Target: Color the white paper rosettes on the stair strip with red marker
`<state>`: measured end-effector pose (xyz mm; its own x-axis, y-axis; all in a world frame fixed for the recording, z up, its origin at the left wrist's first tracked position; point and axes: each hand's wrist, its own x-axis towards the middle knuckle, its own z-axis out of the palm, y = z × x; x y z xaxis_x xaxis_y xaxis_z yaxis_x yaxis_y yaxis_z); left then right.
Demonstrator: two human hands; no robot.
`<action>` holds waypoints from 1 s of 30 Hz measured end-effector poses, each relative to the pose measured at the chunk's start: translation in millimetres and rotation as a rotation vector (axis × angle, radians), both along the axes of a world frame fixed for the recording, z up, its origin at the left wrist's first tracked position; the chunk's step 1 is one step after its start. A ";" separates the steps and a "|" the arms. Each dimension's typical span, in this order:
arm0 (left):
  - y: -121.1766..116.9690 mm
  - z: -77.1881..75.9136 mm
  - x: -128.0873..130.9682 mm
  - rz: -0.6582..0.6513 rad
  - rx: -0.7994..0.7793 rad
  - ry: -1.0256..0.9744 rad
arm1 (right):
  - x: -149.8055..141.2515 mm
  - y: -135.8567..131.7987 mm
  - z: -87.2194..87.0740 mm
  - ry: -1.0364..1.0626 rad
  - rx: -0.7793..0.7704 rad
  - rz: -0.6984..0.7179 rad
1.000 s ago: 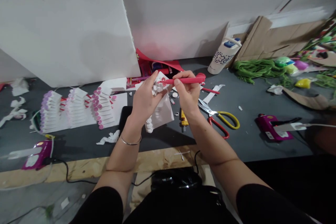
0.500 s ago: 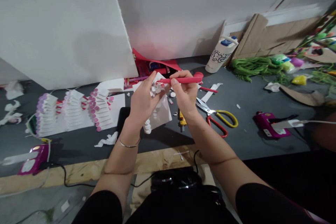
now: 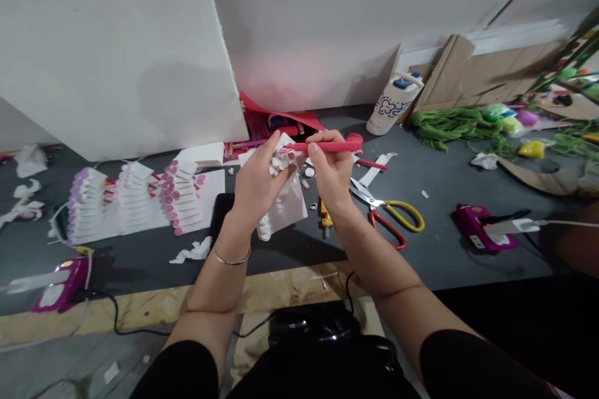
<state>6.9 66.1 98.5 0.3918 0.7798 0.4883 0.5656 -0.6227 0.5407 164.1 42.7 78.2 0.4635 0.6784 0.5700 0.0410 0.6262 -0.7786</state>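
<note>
My left hand (image 3: 256,184) is closed round a white paper piece (image 3: 284,204) with small rolled paper ends, held above the dark table (image 3: 421,230). Gripped in my right hand (image 3: 331,171) is a red pen-like tool (image 3: 333,146), lying level, its tip touching the red-marked rolls at the top of the paper. Both hands meet in the middle of the view. On the left of the table lie several rows of white paper strips with purple and pink rolled tips (image 3: 135,199).
Red-and-yellow scissors (image 3: 388,212) lie right of my hands. Magenta glue guns rest at the right (image 3: 482,230) and the far left (image 3: 60,277). A white bottle (image 3: 390,106), cardboard, green yarn (image 3: 449,121), a white board (image 3: 107,43) and red paper (image 3: 281,115) line the back.
Both hands stay together on the paper and the red tool; the view has shifted slightly, little else differs.
</note>
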 end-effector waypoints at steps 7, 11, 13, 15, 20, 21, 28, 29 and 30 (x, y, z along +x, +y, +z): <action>-1.3 1.8 1.1 0.005 -0.002 0.002 | 1.2 -1.6 0.1 -0.046 0.031 -0.032; -2.1 3.1 0.9 0.012 -0.005 0.000 | -1.0 -2.7 1.1 -0.039 0.045 -0.026; -2.1 3.5 0.7 0.013 -0.007 -0.001 | -1.8 -2.7 1.2 -0.037 0.055 -0.022; -1.9 3.8 0.5 0.007 -0.011 -0.004 | -1.9 -2.4 0.6 -0.028 0.075 -0.029; -1.8 5.0 0.6 -0.009 -0.013 -0.012 | -0.6 -2.1 -1.8 -0.051 0.024 -0.034; -1.9 5.2 0.8 -0.009 -0.013 -0.012 | -0.5 -2.2 -2.0 -0.046 0.025 -0.031; -2.4 5.8 3.3 -0.007 -0.012 -0.014 | -1.7 -4.4 1.2 -0.099 0.055 -0.047; -2.5 6.0 3.3 -0.007 -0.015 -0.017 | -1.7 -4.7 1.9 -0.104 0.048 -0.056; -2.6 6.2 3.2 -0.007 -0.017 -0.019 | -1.5 -5.0 2.4 -0.105 0.039 -0.060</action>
<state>10.1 63.6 104.7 0.3876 0.7855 0.4824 0.5509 -0.6169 0.5620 162.7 37.7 80.6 0.4386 0.6275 0.6433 0.1592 0.6502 -0.7429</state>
